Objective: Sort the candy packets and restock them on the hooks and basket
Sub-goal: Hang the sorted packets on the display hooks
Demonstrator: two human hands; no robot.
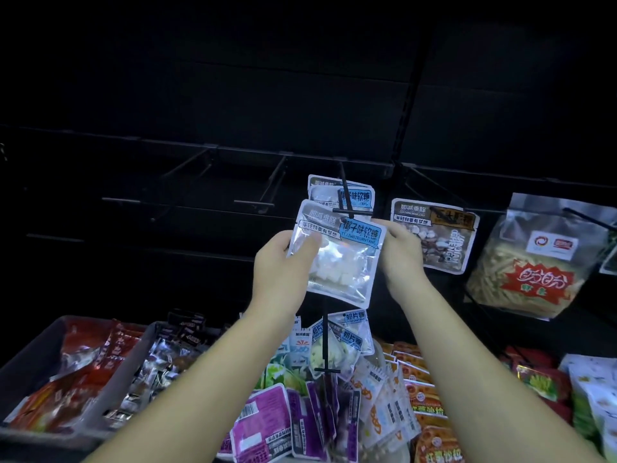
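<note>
Here, seen from the head camera looking forward and down, a person holds up a silver candy packet [340, 262] with a blue label, using both hands in front of a dark display wall. The left hand [280, 262] grips the packet's left edge, thumb across the front. The right hand [399, 248] pinches its upper right corner. The packet's top edge sits right at the tip of a black hook [345, 192], though in the dim light it is hard to say whether the hook has entered the hanging hole. A matching packet [334, 192] hangs further back on the same hook, partly covered by the held one. Just to the right, a brown-labelled packet [437, 235] hangs on a neighbouring hook, and beyond it is a large clear bag [531, 262] of yellow sticks with a red label. Below the hands, blue-labelled packets [350, 332] hang on a lower hook above a loose spread of purple packets [260, 422] and orange packets [420, 396]. At lower left, a grey tub [40, 342] holds red packets [83, 362].
</note>
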